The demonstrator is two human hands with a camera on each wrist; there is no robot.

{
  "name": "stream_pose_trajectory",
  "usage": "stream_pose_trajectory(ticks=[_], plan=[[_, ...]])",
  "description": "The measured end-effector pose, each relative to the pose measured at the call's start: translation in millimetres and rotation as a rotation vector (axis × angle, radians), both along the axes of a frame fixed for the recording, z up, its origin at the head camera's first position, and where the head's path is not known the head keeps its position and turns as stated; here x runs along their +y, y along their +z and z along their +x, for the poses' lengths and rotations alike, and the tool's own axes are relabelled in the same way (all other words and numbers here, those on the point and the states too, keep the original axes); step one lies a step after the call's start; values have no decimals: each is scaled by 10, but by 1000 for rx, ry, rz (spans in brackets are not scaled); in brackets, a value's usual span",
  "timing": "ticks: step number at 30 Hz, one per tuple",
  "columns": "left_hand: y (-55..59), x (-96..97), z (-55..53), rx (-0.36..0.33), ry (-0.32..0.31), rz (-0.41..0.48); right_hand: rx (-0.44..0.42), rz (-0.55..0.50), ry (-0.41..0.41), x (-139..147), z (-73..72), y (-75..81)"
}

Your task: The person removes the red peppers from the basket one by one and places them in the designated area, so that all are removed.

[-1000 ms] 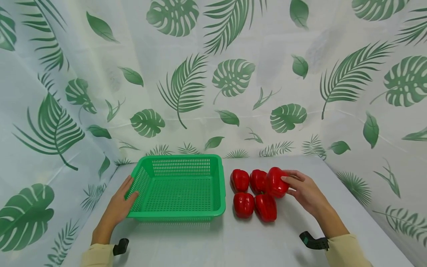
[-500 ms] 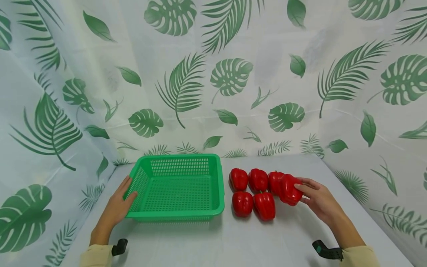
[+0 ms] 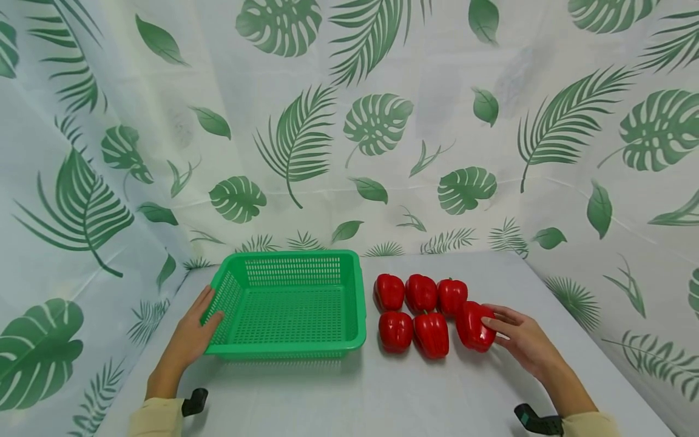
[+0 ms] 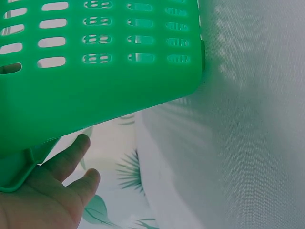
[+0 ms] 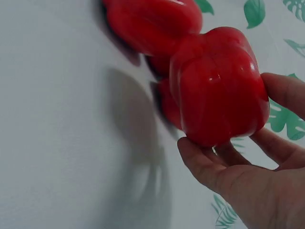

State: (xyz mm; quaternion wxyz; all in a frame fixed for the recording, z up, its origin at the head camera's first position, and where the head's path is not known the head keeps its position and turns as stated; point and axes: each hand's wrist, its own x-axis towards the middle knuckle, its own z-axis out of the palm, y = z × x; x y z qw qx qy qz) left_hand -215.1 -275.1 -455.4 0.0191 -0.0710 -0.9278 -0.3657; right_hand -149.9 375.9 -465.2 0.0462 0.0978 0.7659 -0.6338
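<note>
My right hand grips a glossy red bell pepper, thumb on one side and fingers on the other. In the right wrist view that bell pepper sits between the spread fingertips, with a shadow falling on the table beside it. Further red bell peppers lie just left of it in two rows. At the left, my left hand rests at the side of a green plastic basket, its thumb over the rim. The left wrist view shows straight fingers by the rim, below the slotted wall.
The basket stands on a white-covered table left of the peppers, its slotted floor bare. A white curtain with green leaf prints closes off the back and both sides.
My right hand has carried its bell pepper right and toward me, away from the back row, lowering it beside the front row. The left hand and basket have stayed put.
</note>
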Motion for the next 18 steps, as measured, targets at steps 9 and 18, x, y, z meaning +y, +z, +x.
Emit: stream_pose_trajectory(ticks=[9,18], plan=[[-9,4,-29,-1,-4,-4,-16,13,17,7,-6,-133],[-39,-46,26,-15,-10,-16,-9,36,71,-42,-12,-255]])
